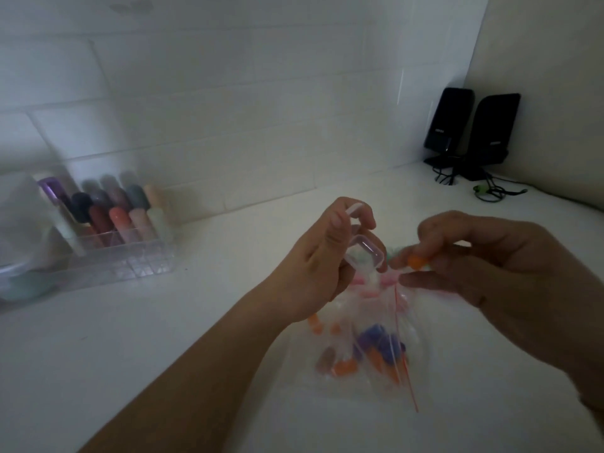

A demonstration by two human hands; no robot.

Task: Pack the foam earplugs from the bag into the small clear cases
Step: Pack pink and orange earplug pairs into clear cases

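On a white counter (163, 338) below dim tiled wall (212, 109), left hand (322, 256) fingers grip a clear case (365, 254), right hand (490, 256) seemingly pinching an orange earplug (416, 262).

Bag (369, 341) lies lower centre on the surface (163, 322); organizer (121, 253) at left edge; speakers (474, 129) stand upper right.

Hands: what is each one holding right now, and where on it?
Left hand grips the small clear case around its lower body. Right hand pinches an orange earplug between its fingertips, close beside the case.
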